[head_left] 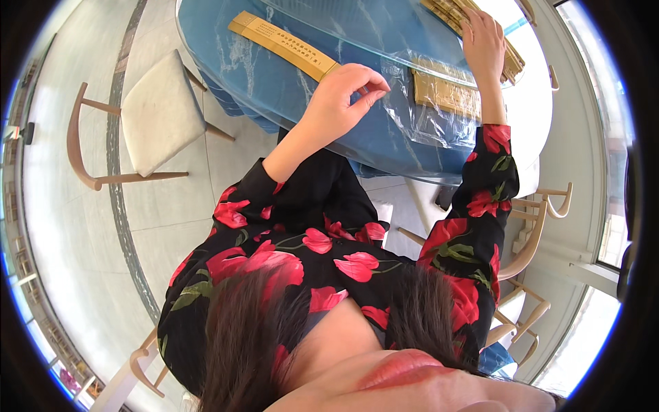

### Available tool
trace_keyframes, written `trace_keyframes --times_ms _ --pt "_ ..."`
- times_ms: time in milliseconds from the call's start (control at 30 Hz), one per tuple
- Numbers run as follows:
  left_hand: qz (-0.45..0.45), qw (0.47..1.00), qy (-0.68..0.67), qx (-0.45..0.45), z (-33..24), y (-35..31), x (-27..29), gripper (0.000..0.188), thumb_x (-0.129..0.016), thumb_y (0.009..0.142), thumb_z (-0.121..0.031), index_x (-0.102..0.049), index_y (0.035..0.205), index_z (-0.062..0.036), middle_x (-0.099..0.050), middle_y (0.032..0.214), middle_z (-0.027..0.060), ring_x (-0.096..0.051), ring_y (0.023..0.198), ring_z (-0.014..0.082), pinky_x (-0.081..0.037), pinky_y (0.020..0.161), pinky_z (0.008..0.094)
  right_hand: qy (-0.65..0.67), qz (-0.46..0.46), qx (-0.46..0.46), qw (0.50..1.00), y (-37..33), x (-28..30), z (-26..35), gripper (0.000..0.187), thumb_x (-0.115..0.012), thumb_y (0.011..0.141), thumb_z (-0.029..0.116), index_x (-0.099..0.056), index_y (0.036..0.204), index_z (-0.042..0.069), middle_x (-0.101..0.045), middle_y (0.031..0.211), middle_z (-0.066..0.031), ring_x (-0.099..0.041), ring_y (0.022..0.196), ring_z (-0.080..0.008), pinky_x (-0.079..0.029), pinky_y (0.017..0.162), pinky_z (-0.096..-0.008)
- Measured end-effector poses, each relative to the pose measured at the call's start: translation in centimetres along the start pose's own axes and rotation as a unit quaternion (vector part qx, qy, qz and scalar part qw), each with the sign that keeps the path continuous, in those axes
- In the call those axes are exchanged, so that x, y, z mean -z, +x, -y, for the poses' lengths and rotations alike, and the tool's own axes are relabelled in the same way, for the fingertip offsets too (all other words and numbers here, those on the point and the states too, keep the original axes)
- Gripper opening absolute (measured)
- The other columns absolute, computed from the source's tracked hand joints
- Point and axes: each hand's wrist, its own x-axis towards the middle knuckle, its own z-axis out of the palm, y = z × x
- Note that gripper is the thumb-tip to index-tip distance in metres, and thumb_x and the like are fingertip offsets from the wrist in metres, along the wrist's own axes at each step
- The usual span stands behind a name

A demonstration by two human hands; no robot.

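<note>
My left hand (343,99) is closed in a pinch above the near part of the blue table, thumb and forefinger drawn together; whatever may be between them is too small to make out. Beside it lies a long, flat gold packet (281,44) with dark print, slanting away to the far left. At the far right, my right hand (484,48) has its fingers bent over a pile of slim gold packets (512,65) and touches them. Between the hands, more gold packets (446,93) lie stacked inside a clear plastic wrapper (405,120).
The table has a blue marbled cover (233,58) and a clear raised glass disc (322,31). A wooden chair with a pale seat (161,113) stands at the left. More wooden chairs (532,240) are along the right, near the window wall.
</note>
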Motion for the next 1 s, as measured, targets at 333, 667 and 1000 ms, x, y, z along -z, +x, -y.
trace_keyframes --times_ms 333,667,1000 --pt "0.087 0.987 0.135 -0.002 3.6 2.0 8.1 0.021 -0.077 0.084 0.001 -0.072 0.104 -0.0006 -0.068 0.105 0.0045 -0.069 0.087 0.0181 -0.056 0.081 0.0281 0.278 0.023 0.123 0.952 -1.6 2.2 14.7 0.022 -0.070 0.090 0.015 -0.074 0.111 0.012 -0.068 0.106 -0.0065 -0.062 0.106 -0.0290 -0.050 0.093 -0.0430" --pt "0.047 0.968 0.240 -0.046 4.7 1.9 7.6 0.028 -0.074 0.084 -0.001 -0.076 0.111 -0.0087 -0.066 0.103 0.0035 -0.065 0.085 0.0193 -0.052 0.076 0.0317 0.351 0.146 0.170 0.909 -2.6 3.1 16.4 0.021 -0.077 0.088 0.029 -0.075 0.100 0.013 -0.068 0.102 0.0007 -0.062 0.106 -0.0225 -0.046 0.095 -0.0387" --pt "0.054 0.963 0.258 -0.056 4.4 1.7 7.7 0.026 -0.075 0.085 -0.002 -0.073 0.109 -0.0103 -0.065 0.105 0.0026 -0.066 0.086 0.0205 -0.053 0.077 0.0320 0.410 0.130 0.160 0.888 -2.6 3.4 16.8 0.020 -0.078 0.086 0.020 -0.076 0.105 0.012 -0.070 0.101 -0.0045 -0.064 0.100 -0.0272 -0.052 0.090 -0.0396"
